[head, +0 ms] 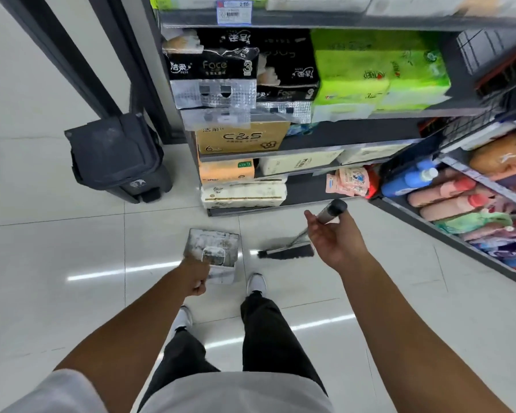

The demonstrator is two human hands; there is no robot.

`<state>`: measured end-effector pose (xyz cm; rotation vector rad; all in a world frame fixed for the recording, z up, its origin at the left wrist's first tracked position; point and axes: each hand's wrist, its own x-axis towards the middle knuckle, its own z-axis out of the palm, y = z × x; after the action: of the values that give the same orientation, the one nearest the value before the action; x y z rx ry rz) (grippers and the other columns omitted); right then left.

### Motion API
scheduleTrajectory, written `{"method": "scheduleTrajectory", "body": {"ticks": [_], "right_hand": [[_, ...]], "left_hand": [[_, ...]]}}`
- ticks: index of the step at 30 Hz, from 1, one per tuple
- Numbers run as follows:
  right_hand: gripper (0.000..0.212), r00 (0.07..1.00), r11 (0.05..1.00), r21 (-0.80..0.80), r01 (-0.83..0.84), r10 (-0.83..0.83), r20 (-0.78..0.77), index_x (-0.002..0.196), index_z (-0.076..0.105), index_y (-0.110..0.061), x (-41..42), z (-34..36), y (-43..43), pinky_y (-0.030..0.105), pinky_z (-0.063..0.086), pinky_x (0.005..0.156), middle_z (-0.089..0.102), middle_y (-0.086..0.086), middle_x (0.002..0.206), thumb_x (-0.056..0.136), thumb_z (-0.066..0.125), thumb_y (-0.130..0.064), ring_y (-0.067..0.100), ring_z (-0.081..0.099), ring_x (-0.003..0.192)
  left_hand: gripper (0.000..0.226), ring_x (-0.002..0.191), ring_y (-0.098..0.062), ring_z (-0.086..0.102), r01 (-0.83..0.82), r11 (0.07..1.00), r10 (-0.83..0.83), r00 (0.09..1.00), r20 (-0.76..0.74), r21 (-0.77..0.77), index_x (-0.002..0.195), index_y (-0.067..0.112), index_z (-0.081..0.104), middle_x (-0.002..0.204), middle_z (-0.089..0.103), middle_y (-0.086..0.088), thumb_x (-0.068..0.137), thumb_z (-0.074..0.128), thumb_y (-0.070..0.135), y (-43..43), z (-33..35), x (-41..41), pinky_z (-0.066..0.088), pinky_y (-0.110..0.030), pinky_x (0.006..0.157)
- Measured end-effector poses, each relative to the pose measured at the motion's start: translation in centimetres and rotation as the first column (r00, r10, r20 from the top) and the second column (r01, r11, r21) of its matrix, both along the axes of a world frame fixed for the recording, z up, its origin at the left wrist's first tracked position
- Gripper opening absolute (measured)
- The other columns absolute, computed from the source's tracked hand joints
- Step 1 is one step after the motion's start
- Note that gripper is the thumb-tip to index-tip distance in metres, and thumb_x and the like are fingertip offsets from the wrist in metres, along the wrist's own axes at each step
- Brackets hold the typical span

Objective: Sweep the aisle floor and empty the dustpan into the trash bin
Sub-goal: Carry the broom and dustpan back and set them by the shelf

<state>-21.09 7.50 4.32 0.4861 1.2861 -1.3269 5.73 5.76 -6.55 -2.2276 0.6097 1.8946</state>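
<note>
My left hand [195, 277] is closed around the handle of a worn metal dustpan [213, 247], which hangs just above the white tile floor in front of my feet. My right hand [331, 236] holds the black-capped top of a broom handle [332, 210], fingers loosely curled around it. The dark broom head [286, 252] rests on the floor just right of the dustpan, near the base of the shelf. A dark grey pedal trash bin [116, 158] with its lid down stands at the left, beside the shelf end.
Shelving [310, 126] stacked with tissue packs stands straight ahead. A second shelf [471, 204] with bottles and packets runs along the right. A dark door frame [72, 55] rises behind the bin. White tiles [57, 248] stretch out to the left.
</note>
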Motion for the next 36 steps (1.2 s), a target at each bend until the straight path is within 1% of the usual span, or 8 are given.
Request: {"method": "scheduleTrajectory", "body": {"ticks": [5,8,11,18,22,26,32,36], "right_hand": [[0.027,0.983,0.994,0.001,-0.110,0.109,0.146,0.116,0.050,0.000,-3.8,-1.2,-10.1,0.020,0.049,0.043,0.056,0.024,0.094,0.099,0.051,-0.020,0.019,0.055,0.062],[0.022,0.975,0.992,-0.002,-0.128,0.126,0.184,0.107,0.049,0.003,-4.4,-1.8,-15.2,0.021,0.048,0.041,0.051,0.019,0.089,0.097,0.054,-0.016,0.018,0.052,0.062],[0.015,0.976,0.991,0.014,-0.132,0.127,0.179,0.097,0.051,0.000,-4.4,-2.5,-19.1,0.022,0.047,0.042,0.050,0.016,0.087,0.096,0.057,-0.014,0.018,0.050,0.060],[0.010,0.960,0.983,-0.006,-0.185,0.183,0.210,0.099,0.058,0.000,-2.3,-2.3,-24.3,0.021,0.047,0.054,0.053,0.018,0.084,0.097,0.056,-0.009,0.018,0.049,0.061],[0.015,0.951,0.977,-0.074,-0.200,0.212,0.223,0.092,0.055,0.002,-0.6,-1.2,-25.5,0.025,0.054,0.074,0.054,0.021,0.093,0.099,0.053,-0.011,0.021,0.052,0.069],[0.028,0.937,0.959,-0.059,-0.278,0.284,0.203,0.121,0.052,0.000,0.1,-2.4,-24.7,0.030,0.057,0.061,0.060,0.027,0.120,0.101,0.049,-0.019,0.026,0.062,0.079],[0.040,0.901,0.922,-0.097,-0.374,0.386,0.197,0.134,0.043,0.003,1.4,-2.2,-22.7,0.031,0.057,0.061,0.069,0.030,0.109,0.101,0.044,-0.020,0.028,0.066,0.062],[0.048,0.891,0.903,-0.091,-0.420,0.430,0.148,0.143,0.037,-0.001,2.2,-1.7,-22.5,0.030,0.057,0.060,0.072,0.028,0.103,0.100,0.046,-0.019,0.026,0.065,0.074]], "left_hand": [[0.026,0.043,-0.016,0.041,-0.152,0.988,0.152,0.988,-0.012,0.011,0.073,0.008,0.046,0.055,0.046,-0.009,0.095,0.037,-0.003,-3.4,-2.3,-4.3,0.028,-0.014,0.037],[0.026,0.056,-0.015,0.050,-0.152,0.988,0.152,0.988,-0.040,0.009,0.071,0.013,0.045,0.071,0.045,-0.006,0.094,0.043,0.001,-5.3,-3.4,-5.9,0.044,-0.022,0.049],[0.026,0.059,-0.019,0.037,-0.189,0.980,0.192,0.981,-0.041,0.067,0.071,0.006,0.044,0.068,0.036,-0.013,0.090,0.039,-0.009,-6.9,-4.6,-7.1,0.035,-0.013,0.036],[0.019,0.061,-0.017,0.040,-0.183,0.970,0.203,0.972,-0.120,0.160,0.080,0.003,0.046,0.078,0.041,-0.011,0.088,0.038,-0.012,-7.7,-5.7,-10.5,0.039,-0.013,0.036],[0.016,0.071,-0.021,0.049,-0.092,0.977,0.107,0.992,-0.068,0.193,0.080,0.004,0.048,0.083,0.045,-0.011,0.087,0.044,-0.009,-5.6,-6.2,-11.2,0.044,-0.023,0.049],[0.015,0.085,-0.029,0.056,-0.088,0.981,0.097,0.994,-0.044,0.176,0.077,0.007,0.048,0.085,0.047,-0.012,0.087,0.051,-0.003,-3.9,-6.3,-11.6,0.047,-0.026,0.050],[0.006,0.078,-0.032,0.060,-0.015,0.980,0.023,0.999,-0.038,0.200,0.094,0.004,0.049,0.083,0.047,-0.012,0.089,0.051,0.005,-3.7,-5.4,-11.5,0.048,-0.027,0.051],[0.012,0.084,-0.031,0.063,0.021,0.982,-0.011,0.999,-0.053,0.190,0.103,0.007,0.049,0.086,0.048,-0.012,0.092,0.051,0.012,-4.2,-4.4,-11.0,0.053,-0.031,0.058]]}}
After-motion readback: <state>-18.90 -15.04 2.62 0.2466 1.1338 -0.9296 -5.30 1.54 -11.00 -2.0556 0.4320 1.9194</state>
